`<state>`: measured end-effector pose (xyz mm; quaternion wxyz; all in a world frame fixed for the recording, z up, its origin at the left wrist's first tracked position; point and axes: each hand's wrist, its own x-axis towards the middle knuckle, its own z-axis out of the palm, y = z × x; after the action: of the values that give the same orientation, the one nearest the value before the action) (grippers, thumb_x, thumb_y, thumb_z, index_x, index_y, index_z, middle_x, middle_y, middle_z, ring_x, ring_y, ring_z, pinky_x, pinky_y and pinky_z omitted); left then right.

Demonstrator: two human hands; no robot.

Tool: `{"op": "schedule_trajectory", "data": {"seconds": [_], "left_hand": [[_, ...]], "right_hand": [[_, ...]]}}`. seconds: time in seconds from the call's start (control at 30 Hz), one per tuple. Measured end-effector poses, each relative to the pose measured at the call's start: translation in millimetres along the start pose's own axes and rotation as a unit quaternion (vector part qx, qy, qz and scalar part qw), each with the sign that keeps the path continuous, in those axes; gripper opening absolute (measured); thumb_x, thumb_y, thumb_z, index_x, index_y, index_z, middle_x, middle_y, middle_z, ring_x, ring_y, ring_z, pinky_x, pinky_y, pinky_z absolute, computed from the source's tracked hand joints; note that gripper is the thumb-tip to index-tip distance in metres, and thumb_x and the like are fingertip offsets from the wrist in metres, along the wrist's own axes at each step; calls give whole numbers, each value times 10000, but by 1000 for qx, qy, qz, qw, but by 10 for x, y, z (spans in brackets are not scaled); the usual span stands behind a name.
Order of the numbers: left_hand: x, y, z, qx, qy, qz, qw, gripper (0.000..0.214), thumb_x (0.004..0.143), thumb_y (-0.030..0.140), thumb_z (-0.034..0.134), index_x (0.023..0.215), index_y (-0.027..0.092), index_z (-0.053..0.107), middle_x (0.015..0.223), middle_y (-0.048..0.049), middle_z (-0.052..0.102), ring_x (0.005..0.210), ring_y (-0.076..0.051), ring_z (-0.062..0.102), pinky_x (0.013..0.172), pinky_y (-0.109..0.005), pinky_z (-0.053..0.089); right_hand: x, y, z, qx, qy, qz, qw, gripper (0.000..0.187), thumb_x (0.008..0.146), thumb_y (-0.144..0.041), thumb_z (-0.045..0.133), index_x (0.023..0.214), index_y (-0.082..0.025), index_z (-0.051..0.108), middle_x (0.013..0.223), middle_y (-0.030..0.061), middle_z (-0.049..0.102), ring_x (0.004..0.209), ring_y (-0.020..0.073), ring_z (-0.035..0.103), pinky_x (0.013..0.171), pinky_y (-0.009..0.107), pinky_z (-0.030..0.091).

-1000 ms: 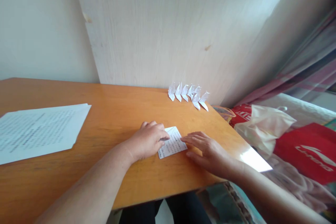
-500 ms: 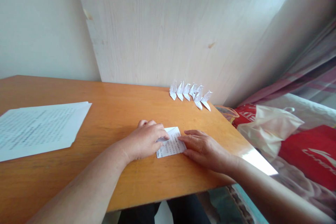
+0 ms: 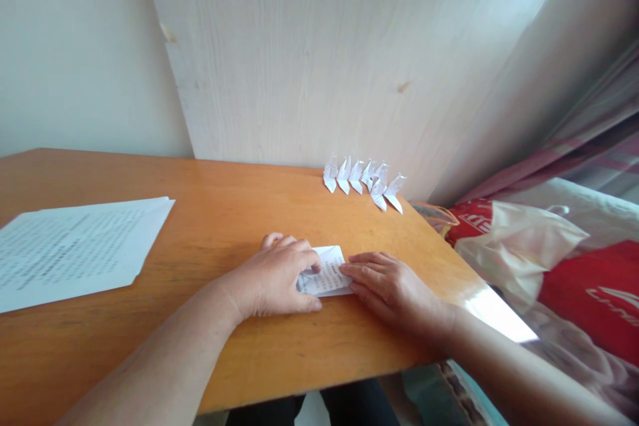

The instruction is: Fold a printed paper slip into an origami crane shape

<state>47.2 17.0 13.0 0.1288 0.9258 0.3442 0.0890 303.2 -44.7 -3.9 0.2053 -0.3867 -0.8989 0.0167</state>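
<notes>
A small folded piece of printed paper lies on the orange wooden table near its front edge. My left hand rests on the paper's left part, fingers curled and pressing it down, thumb along its lower edge. From the right, my right hand lies flat with fingers stretched out, its fingertips touching the paper's right edge. Most of the paper's left side is hidden under my left hand.
A row of several small folded paper shapes stands at the table's far right, against a pale wooden board. Printed sheets lie at the left. Red and white plastic bags sit off the table's right edge.
My left hand has slid further over the folded paper, thumb now along its lower edge. The right hand has moved slightly left against the paper's right side.
</notes>
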Motion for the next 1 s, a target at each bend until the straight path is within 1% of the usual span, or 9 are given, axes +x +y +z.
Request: {"op": "schedule_trajectory", "data": {"seconds": [0.07, 0.23, 0.33, 0.47, 0.53, 0.6, 0.63, 0.8, 1.0], "left_hand": [[-1, -8, 13, 1, 4, 3, 1000, 412, 700, 498, 777, 1034, 289, 656, 1011, -15, 634, 1026, -271, 547, 963, -427, 323], [-14, -34, 10, -8, -3, 6, 1000, 388, 715, 446, 771, 1046, 289, 644, 1034, -14, 638, 1038, -268, 544, 967, -423, 320], [-28, -56, -5, -11, -8, 10, 1000, 388, 710, 428, 779, 1047, 291, 642, 1060, -12, 639, 1077, -272, 529, 960, -405, 325], [-35, -75, -26, -21, -15, 9, 1000, 399, 711, 484, 772, 1041, 294, 653, 1055, -6, 640, 1068, -268, 524, 961, -401, 326], [-32, -78, -33, -26, -11, 3, 1000, 280, 793, 465, 699, 1004, 284, 671, 1039, -15, 645, 1060, -262, 526, 950, -396, 332], [-27, -81, -36, -24, 2, -10, 1000, 150, 879, 368, 592, 945, 271, 686, 1015, -25, 648, 1047, -252, 531, 933, -392, 337], [-24, -84, -34, -21, 9, -17, 1000, 141, 889, 316, 563, 923, 265, 690, 1008, -29, 648, 1043, -251, 531, 925, -391, 339], [-27, -100, -28, -21, 12, -41, 999, 164, 782, 236, 618, 933, 257, 679, 1018, -33, 634, 1051, -265, 519, 902, -388, 348], [-49, -69, -43, -13, 0, -49, 999, 181, 772, 260, 627, 946, 258, 677, 1021, -43, 617, 1019, -267, 514, 857, -376, 360]], "right_hand": [[5, -3, -5, 3, -3, -2, 1000, 331, 994, -224, 497, 1300, -178, 613, 1191, 127, 699, 1124, 245, 636, 951, 438, 534], [27, -12, -10, 12, -32, 4, 999, 378, 950, -306, 601, 1305, -177, 605, 1186, 128, 698, 1145, 275, 618, 969, 462, 517], [56, -13, -10, 23, -29, -8, 999, 296, 969, -265, 564, 1246, -191, 638, 1155, 115, 709, 1118, 252, 631, 959, 438, 518], [106, -21, -22, 21, -42, -44, 998, 221, 988, -241, 525, 1140, -210, 682, 1133, 96, 717, 1101, 241, 637, 957, 436, 507], [125, -17, -18, 15, -48, -49, 998, 207, 990, -241, 524, 1110, -208, 690, 1109, 94, 722, 1077, 235, 648, 945, 428, 508], [137, -2, -5, 13, -51, -51, 997, 203, 996, -253, 522, 1096, -202, 690, 1092, 95, 725, 1048, 227, 659, 931, 414, 512], [140, 8, 2, 11, -51, -51, 997, 204, 999, -266, 520, 1092, -200, 689, 1087, 98, 726, 1038, 226, 662, 923, 410, 514], [157, 55, 4, -3, -58, -53, 997, 225, 1001, -318, 525, 1098, -191, 683, 1099, 111, 716, 1035, 244, 657, 911, 430, 519], [229, 80, -47, 45, -59, -55, 996, 211, 1005, -271, 503, 1074, -207, 692, 989, 81, 721, 942, 211, 667, 858, 391, 534]]}}
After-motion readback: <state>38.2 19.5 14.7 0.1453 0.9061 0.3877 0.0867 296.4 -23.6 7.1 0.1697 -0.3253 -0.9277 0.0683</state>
